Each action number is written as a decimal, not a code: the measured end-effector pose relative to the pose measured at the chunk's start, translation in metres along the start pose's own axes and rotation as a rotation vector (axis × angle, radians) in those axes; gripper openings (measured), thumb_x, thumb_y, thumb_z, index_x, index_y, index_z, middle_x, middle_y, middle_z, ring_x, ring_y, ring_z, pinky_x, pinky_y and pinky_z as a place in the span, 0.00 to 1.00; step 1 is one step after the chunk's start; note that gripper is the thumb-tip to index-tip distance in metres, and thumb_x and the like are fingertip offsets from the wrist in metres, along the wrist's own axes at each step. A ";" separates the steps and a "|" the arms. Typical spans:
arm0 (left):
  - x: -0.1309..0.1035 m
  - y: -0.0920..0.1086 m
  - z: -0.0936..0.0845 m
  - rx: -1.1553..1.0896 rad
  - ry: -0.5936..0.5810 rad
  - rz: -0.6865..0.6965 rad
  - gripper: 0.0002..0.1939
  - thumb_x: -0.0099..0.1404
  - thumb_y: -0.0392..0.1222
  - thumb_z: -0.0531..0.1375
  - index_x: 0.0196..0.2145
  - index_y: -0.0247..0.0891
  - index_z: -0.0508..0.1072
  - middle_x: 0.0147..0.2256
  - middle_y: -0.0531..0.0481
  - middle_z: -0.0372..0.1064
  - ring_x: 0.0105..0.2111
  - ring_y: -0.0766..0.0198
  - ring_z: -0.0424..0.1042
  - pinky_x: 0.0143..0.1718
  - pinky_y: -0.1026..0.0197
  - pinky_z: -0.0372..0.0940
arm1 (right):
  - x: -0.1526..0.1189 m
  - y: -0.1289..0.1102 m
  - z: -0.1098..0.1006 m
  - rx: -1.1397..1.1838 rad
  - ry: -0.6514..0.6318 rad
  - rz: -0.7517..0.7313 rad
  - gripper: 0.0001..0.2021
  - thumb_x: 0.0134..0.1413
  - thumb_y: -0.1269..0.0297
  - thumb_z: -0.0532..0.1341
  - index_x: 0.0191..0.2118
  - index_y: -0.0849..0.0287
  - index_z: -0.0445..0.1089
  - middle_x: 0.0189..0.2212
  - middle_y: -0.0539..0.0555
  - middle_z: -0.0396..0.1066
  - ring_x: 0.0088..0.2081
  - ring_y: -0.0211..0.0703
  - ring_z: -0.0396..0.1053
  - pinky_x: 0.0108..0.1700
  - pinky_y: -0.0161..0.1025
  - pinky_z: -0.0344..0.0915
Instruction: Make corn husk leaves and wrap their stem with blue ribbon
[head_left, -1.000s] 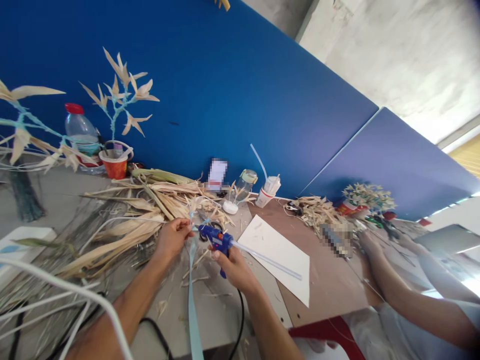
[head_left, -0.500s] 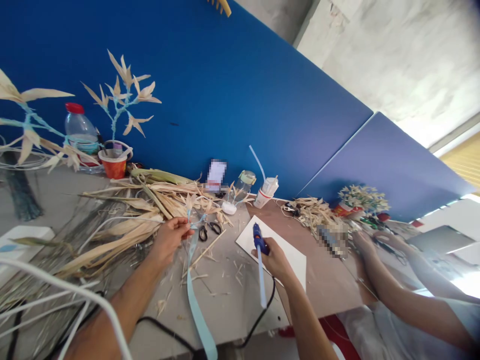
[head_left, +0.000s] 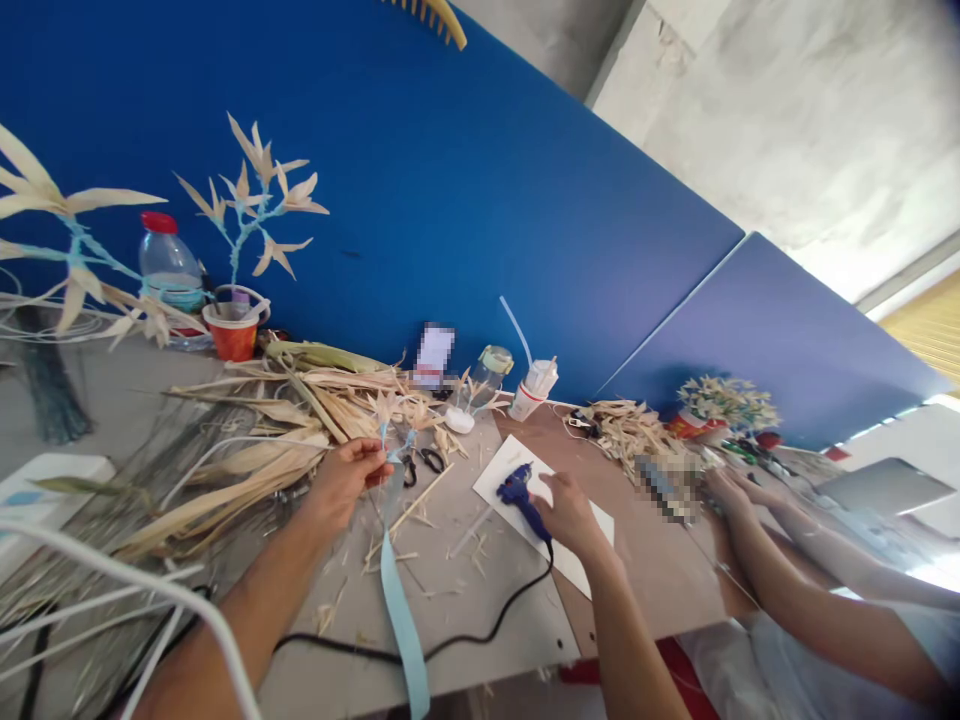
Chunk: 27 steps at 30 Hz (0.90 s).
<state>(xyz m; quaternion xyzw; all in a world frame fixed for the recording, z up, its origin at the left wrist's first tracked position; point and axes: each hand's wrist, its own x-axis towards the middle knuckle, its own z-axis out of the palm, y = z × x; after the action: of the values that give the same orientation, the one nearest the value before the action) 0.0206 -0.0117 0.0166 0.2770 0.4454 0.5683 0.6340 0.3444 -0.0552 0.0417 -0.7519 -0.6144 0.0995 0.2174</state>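
Note:
My left hand (head_left: 352,478) pinches a small dried-husk flower stem (head_left: 384,435) wrapped in light blue, with a light blue ribbon (head_left: 397,600) hanging from it over the table's front edge. Beside those fingertips are black-handled scissors (head_left: 431,459), partly hidden. A blue glue gun (head_left: 517,488) lies on its side on a white board (head_left: 491,465), its clear glue stick pointing toward me to the left. Just right of its handle, my right hand (head_left: 566,510) is open, its thumb and fingers apart, close to the gun but not gripping it.
Dried corn husks (head_left: 247,475) heap up at left, behind white cables (head_left: 187,590). A red cup (head_left: 232,335) with a husk-flower branch and a plastic bottle (head_left: 171,260) stand by the blue partition (head_left: 450,180). At right, another person's hands (head_left: 727,495) work near a pile of husks (head_left: 630,425).
The glue gun has gone from my right hand's grip to lying on the white board, and that hand has opened. My left hand still pinches the flower stem, almost unmoved.

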 end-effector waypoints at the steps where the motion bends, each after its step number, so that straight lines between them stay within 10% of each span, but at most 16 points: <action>1: 0.000 0.001 -0.001 -0.015 -0.018 -0.010 0.10 0.45 0.31 0.67 0.27 0.34 0.71 0.22 0.54 0.69 0.21 0.68 0.71 0.24 0.67 0.66 | -0.002 -0.012 -0.003 0.153 0.046 -0.029 0.16 0.48 0.62 0.58 0.43 0.60 0.72 0.46 0.64 0.68 0.44 0.54 0.68 0.49 0.48 0.60; 7: 0.000 0.005 -0.003 -0.052 -0.114 -0.078 0.08 0.49 0.27 0.65 0.27 0.34 0.71 0.22 0.54 0.69 0.20 0.69 0.71 0.24 0.67 0.68 | -0.007 -0.119 0.048 1.164 -0.372 -0.013 0.12 0.48 0.57 0.60 0.37 0.57 0.73 0.36 0.55 0.74 0.40 0.46 0.70 0.47 0.45 0.62; 14: -0.004 0.009 -0.001 -0.003 -0.083 -0.036 0.08 0.48 0.28 0.66 0.28 0.33 0.72 0.23 0.53 0.70 0.20 0.70 0.70 0.24 0.68 0.66 | -0.002 -0.164 0.099 1.377 -0.781 0.304 0.07 0.51 0.62 0.60 0.33 0.60 0.67 0.22 0.48 0.68 0.24 0.37 0.67 0.32 0.37 0.63; 21: -0.007 0.011 0.004 0.113 -0.058 -0.006 0.13 0.40 0.34 0.70 0.25 0.33 0.72 0.23 0.53 0.70 0.20 0.69 0.69 0.25 0.65 0.66 | -0.009 -0.158 0.087 1.137 -0.804 0.210 0.10 0.49 0.58 0.61 0.30 0.59 0.62 0.19 0.43 0.58 0.17 0.30 0.53 0.22 0.31 0.52; 27: 0.000 0.005 -0.001 0.172 0.000 0.037 0.14 0.38 0.38 0.69 0.25 0.34 0.71 0.21 0.56 0.68 0.19 0.68 0.70 0.25 0.65 0.64 | -0.037 -0.160 0.052 0.000 -0.353 -0.281 0.04 0.51 0.69 0.58 0.34 0.61 0.68 0.31 0.57 0.72 0.33 0.45 0.69 0.34 0.38 0.60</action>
<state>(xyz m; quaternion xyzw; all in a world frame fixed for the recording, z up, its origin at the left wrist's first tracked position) 0.0176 -0.0111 0.0210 0.3388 0.4874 0.5395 0.5972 0.1728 -0.0564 0.0630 -0.6299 -0.7415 0.1983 0.1182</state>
